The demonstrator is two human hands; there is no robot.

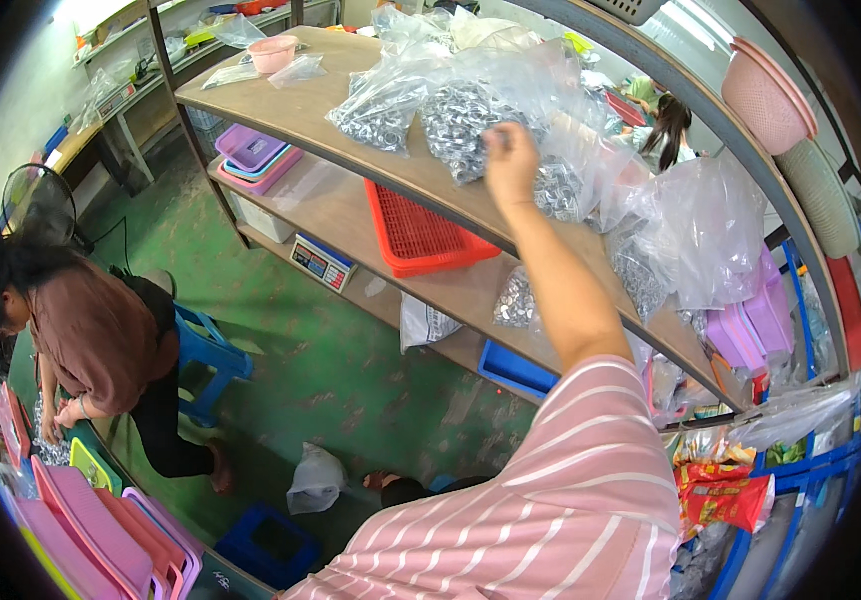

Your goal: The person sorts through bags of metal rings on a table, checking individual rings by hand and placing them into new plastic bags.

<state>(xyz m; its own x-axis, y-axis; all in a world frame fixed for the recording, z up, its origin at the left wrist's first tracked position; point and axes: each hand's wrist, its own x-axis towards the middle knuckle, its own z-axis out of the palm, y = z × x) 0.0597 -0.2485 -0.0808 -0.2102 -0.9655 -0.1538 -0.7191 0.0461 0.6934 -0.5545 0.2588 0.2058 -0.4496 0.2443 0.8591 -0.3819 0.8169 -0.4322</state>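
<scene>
My right hand [511, 161] reaches out over the top shelf [303, 97] with its fingers curled. It is in front of a clear plastic bag of small shiny metal parts [460, 120]; whether the fingers grip the plastic is not clear. A second bag of metal parts [374, 120] lies to the left. Just right of my wrist is another clear bag of similar parts [558, 187]. Farther right, large clear bags [708, 225] bulge over the shelf. My left hand is out of view.
Below are a red basket [430, 232], a digital scale [322, 262] and a blue tray [517, 367]. At left a person [93, 330] handles metal parts beside stacked plastic baskets [93, 525]. A blue stool [213, 360] and a white bag [316, 478] are on the floor.
</scene>
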